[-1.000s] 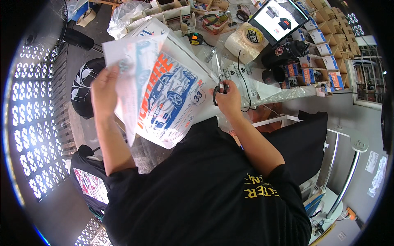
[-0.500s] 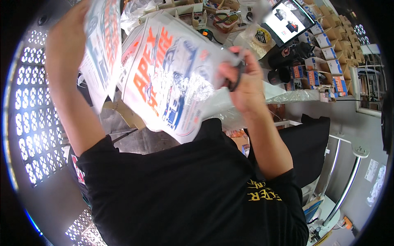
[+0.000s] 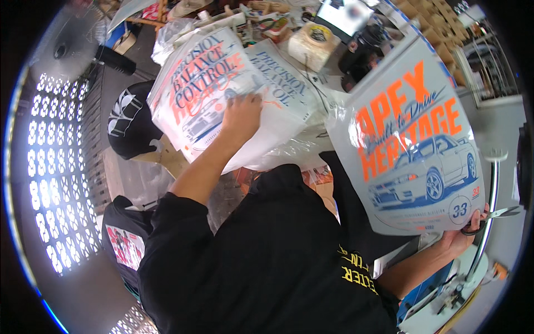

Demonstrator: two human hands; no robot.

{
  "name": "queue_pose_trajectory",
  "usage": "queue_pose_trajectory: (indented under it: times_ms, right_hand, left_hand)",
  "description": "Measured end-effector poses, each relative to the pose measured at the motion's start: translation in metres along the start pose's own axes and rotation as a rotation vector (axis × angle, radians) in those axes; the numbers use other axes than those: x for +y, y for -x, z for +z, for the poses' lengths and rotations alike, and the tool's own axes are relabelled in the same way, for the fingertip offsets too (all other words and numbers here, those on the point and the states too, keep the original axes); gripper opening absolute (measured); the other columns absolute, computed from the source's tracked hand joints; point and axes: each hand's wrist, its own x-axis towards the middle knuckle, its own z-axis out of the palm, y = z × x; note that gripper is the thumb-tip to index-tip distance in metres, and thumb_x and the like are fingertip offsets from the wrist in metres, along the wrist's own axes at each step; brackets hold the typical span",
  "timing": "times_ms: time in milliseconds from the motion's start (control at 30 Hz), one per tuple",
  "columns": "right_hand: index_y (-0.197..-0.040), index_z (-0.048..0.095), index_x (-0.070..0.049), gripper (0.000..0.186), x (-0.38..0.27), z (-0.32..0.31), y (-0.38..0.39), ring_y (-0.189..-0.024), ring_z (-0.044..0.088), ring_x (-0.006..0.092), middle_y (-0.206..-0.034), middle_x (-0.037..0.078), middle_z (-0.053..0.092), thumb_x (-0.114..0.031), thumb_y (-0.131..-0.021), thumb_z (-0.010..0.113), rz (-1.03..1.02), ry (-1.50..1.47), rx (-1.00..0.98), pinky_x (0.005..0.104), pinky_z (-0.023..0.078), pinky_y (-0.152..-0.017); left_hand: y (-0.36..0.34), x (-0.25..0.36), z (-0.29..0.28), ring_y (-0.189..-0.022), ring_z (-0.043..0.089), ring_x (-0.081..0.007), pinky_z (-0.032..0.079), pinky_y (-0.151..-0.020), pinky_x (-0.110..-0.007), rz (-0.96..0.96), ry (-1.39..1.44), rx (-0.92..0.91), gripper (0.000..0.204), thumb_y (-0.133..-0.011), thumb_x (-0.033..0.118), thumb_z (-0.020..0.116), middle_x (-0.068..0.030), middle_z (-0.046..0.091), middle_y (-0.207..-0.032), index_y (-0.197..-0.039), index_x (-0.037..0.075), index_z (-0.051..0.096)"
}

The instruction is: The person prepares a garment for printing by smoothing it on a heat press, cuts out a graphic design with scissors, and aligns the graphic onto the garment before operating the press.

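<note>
My left hand [image 3: 242,114], fingers curled, grips a top printed sheet [image 3: 192,67] with blue-grey lettering and a car picture, over similar prints [image 3: 281,83] at the middle back. My right hand [image 3: 464,234], at the lower right, holds scissors [image 3: 500,214] together with the bottom corner of another large translucent sheet [image 3: 420,150]. That sheet stands raised on the right, printed with orange lettering and a blue-grey sports car.
A cluttered table holds a thick tape roll [image 3: 314,42], a screen [image 3: 345,15], black bottles [image 3: 361,53] and cardboard boxes [image 3: 439,33]. A black padded item [image 3: 125,119] is at left, below a fan [image 3: 72,50]. A white metal machine [image 3: 434,300] stands at lower right.
My right hand has swung from the middle out to the lower right, carrying the scissors and a car print. My left hand has moved from the upper left onto the middle stack.
</note>
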Motion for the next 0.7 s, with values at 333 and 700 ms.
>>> queue_pose_trajectory:
  times_ms: [333,700]
  right_hand:
    - [-0.129,0.058,-0.007,0.046,-0.061,-0.059,0.028,-0.116,0.057,0.0244,-0.124,0.008,0.062,-0.005,-0.085,0.072,-0.154,0.2,0.276,0.0411,0.044,-0.105]
    - [-0.135,0.049,-0.004,0.054,-0.041,-0.024,0.007,-0.12,0.056,0.0313,-0.126,0.017,0.058,-0.009,-0.087,0.073,-0.188,0.27,0.136,0.0479,0.044,-0.106]
  left_hand:
    - [0.015,0.016,0.031,-0.13,0.042,-0.0398,0.031,-0.112,-0.06,-0.035,-0.009,0.046,0.044,-0.087,0.026,0.067,-0.0148,0.052,-0.136,-0.127,0.006,0.06]
    - [0.014,-0.018,-0.012,-0.074,0.067,-0.0399,0.05,-0.067,-0.047,-0.428,0.636,0.282,0.024,-0.098,0.02,0.054,-0.0241,0.065,-0.077,-0.102,-0.001,0.065]
